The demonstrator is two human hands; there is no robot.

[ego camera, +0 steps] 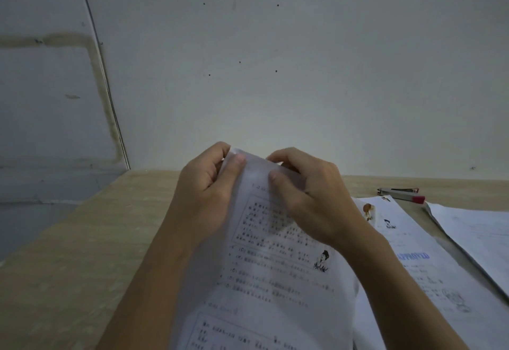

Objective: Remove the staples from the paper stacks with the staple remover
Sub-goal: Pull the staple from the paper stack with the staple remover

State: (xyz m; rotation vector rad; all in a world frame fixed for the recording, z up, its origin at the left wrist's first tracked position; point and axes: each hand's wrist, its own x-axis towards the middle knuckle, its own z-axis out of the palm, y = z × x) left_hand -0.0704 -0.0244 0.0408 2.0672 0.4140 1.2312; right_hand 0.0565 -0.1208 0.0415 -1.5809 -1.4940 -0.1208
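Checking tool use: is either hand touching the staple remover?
Apart. The head view shows the staple remover lying on the desk, while left hand and right hand grip the paper stack.

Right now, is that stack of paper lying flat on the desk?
No. Both hands pinch the paper stack's top edge, lifted above the desk.

White printed paper stack, red-tipped grey staple remover, tan woodgrain table.

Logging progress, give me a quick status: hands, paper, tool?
Left hand and right hand both pinch top edge of printed paper stack, lifted off desk. Staple remover lies untouched at right. Staple not visible. Nothing in the way.
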